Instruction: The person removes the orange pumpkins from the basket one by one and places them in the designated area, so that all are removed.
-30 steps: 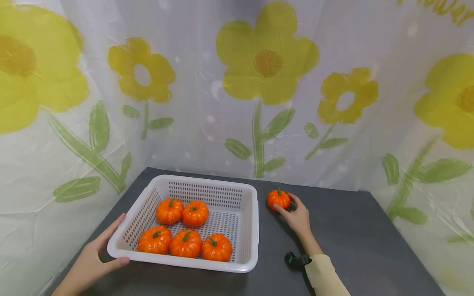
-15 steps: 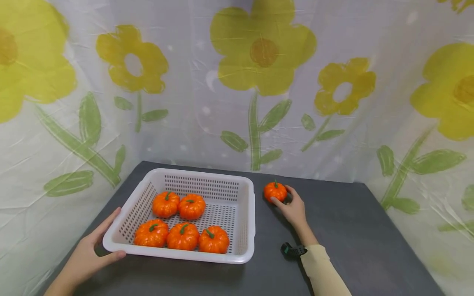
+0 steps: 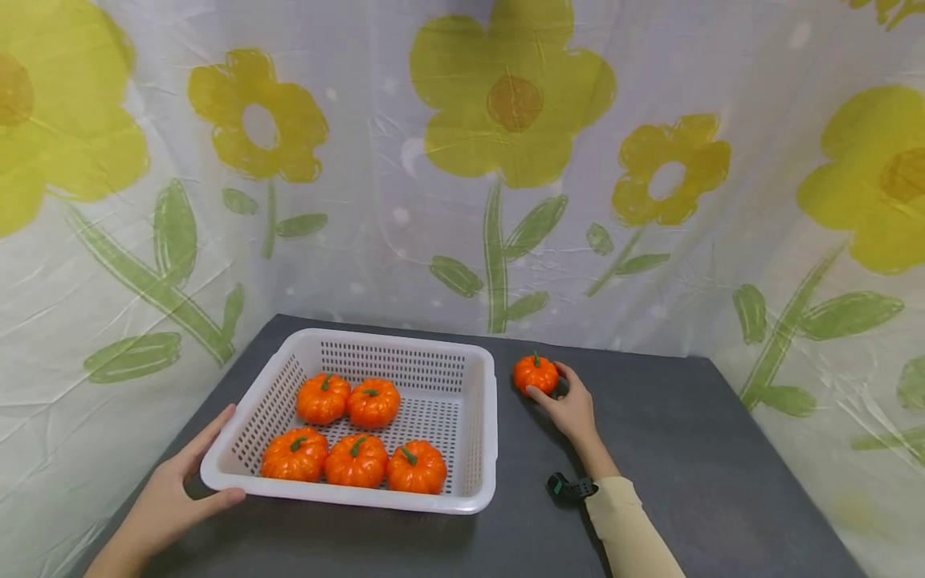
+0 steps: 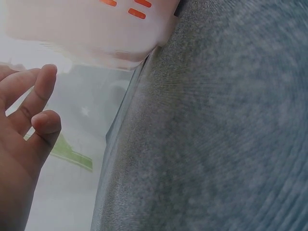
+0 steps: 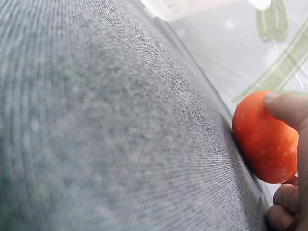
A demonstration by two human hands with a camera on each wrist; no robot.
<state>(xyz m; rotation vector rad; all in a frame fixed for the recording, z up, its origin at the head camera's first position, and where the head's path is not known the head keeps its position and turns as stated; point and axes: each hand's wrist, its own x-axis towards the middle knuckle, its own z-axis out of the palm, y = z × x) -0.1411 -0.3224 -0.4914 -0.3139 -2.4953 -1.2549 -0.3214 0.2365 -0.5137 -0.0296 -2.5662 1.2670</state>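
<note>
Five orange pumpkins [image 3: 356, 461], head view: sitting inside white basket [image 3: 433, 417], two toward the back, three along the front.
Sixth pumpkin [image 3: 535, 376], head view: outside the basket, near its far right corner, stem up, over grey table [image 3: 672, 433]; cannot tell whether resting or slightly raised.
Right hand [image 3: 567, 405], head view: pinching that pumpkin from the right, between thumb and fingers.
Left hand [image 3: 168, 498], head view: spread wide about the basket's near left corner.
Black strap [image 3: 584, 488], head view: at the right wrist, beside cream sleeve [image 3: 636, 526].
Flowered curtain [image 3: 390, 201], head view: hanging behind the table.
Fingers [image 4: 43, 89], left wrist view: loosely bent, near the basket's slotted wall; cannot tell about contact.
Thumb [image 5: 288, 108], right wrist view: pressed to the held pumpkin, above curled fingers.
</note>
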